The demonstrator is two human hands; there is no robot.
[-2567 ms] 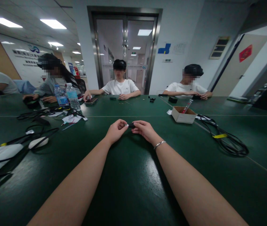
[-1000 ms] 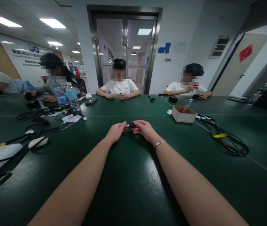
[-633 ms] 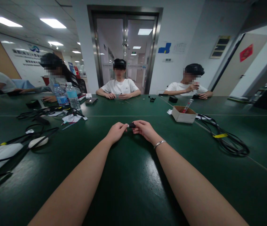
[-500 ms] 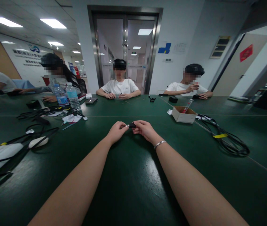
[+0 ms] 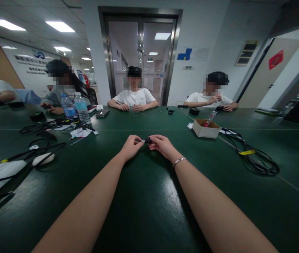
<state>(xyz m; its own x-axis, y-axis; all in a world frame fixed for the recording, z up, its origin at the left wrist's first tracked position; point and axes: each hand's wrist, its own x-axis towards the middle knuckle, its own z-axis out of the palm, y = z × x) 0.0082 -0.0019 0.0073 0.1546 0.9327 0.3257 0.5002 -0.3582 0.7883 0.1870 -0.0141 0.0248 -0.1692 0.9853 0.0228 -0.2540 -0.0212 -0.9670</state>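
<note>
Over the green table [image 5: 149, 196], in the middle of the head view, my two hands meet at a small black piece with a silvery metal end [image 5: 147, 140]. Its exact kind is too small to make out. My right hand [image 5: 161, 144] pinches the black part between thumb and fingers. At the metal end, the thumb and fingertips of my left hand [image 5: 131, 147] are closed on the tip. The fingers cover part of the piece at both ends. A silver bracelet [image 5: 179, 161] circles my right wrist.
To the right stand a small cardboard box [image 5: 206, 130] and a coiled black cable [image 5: 260, 160]. At left lie more black cables [image 5: 57, 146], papers [image 5: 79, 133], a white mouse-like object [image 5: 43, 159] and two water bottles [image 5: 82, 109]. Several people sit around the table.
The fingers of my left hand have shifted slightly at the metal end, and a little more of it shows. My right hand stays in place. At far left, a co-worker's arm has drawn back.
</note>
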